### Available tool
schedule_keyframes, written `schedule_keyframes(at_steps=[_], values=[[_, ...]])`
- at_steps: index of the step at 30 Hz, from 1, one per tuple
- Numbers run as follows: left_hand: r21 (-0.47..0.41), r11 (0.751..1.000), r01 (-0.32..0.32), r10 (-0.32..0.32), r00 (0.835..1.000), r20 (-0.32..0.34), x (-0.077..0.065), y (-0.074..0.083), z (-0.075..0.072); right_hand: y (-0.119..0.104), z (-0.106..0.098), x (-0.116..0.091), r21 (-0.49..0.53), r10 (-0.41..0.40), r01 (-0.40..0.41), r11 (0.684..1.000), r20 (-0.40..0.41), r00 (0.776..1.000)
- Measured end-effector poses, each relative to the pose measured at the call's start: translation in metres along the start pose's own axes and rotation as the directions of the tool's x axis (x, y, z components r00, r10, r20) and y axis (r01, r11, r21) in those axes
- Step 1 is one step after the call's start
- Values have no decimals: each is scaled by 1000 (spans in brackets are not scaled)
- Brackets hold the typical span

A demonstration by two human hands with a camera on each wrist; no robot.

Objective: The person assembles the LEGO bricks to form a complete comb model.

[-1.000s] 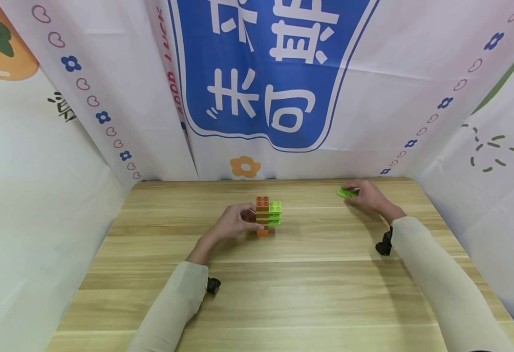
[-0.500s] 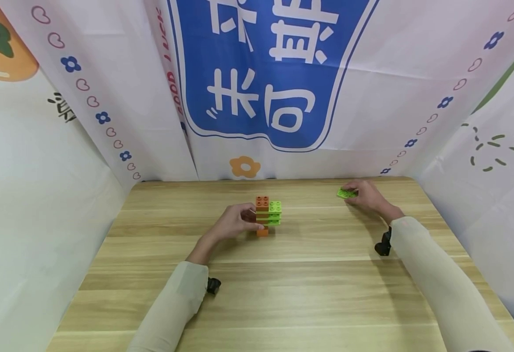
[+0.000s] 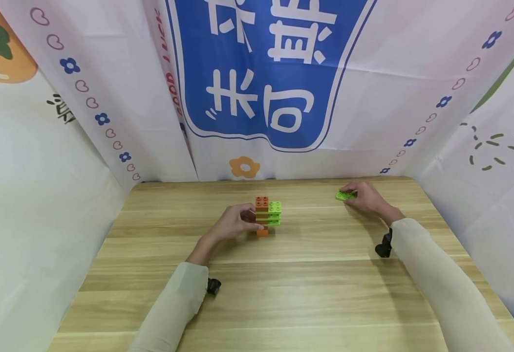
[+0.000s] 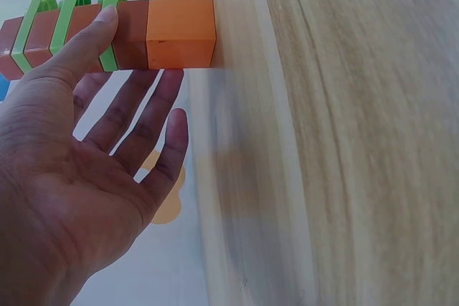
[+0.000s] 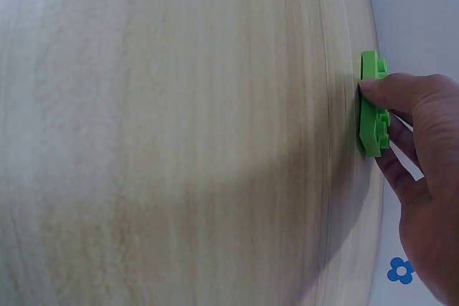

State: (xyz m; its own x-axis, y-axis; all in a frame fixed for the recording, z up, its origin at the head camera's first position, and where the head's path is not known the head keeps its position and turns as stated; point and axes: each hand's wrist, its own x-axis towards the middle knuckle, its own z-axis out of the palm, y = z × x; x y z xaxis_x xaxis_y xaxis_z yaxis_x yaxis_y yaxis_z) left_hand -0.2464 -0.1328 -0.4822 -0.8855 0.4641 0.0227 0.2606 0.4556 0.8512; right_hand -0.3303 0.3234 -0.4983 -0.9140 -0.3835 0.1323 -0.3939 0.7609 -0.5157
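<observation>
An upright stack of building blocks (image 3: 262, 203) stands near the middle of the table, with an orange block (image 4: 181, 34) at its foot and brown blocks above. Thin green plates (image 3: 275, 207) between the blocks jut out to the right. From the left, my left hand (image 3: 234, 222) holds the stack between thumb and fingers; in the left wrist view the thumb lies across its side. Far to the right, my right hand (image 3: 367, 196) pinches a loose green studded plate (image 5: 370, 105) by its edges, thumb on the near side, close over the table.
The wooden table (image 3: 257, 288) ends at a white cloth backdrop (image 3: 371, 98) printed with a blue sign and flowers. Cloth walls also rise at left and right. Each wrist carries a small black camera (image 3: 383, 245).
The right hand and the green plate have shifted very slightly left and toward the person. The left hand and the stack stay where they were.
</observation>
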Motion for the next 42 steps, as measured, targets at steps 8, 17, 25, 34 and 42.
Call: schedule_keyframes(at_steps=[8,17,25,34,42], values=[[6,1000,0,0,1000,-2,0,0,0,-6,-1,0,13,-9,9,1000,3,1000],[-4,1000,-1,1,1000,-1,0,-1,1,-20,-2,3,2,-69,69,998,5,998],[-8,1000,14,-14,1000,1,1,0,1,-38,-5,6,-25,-127,126,992,-14,992],[7,1000,26,-26,1000,-8,2,-1,1,-61,-12,9,-8,-154,154,988,6,988],[19,1000,22,-22,1000,-11,1,1,2,-82,-14,9,9,-211,211,977,9,977]])
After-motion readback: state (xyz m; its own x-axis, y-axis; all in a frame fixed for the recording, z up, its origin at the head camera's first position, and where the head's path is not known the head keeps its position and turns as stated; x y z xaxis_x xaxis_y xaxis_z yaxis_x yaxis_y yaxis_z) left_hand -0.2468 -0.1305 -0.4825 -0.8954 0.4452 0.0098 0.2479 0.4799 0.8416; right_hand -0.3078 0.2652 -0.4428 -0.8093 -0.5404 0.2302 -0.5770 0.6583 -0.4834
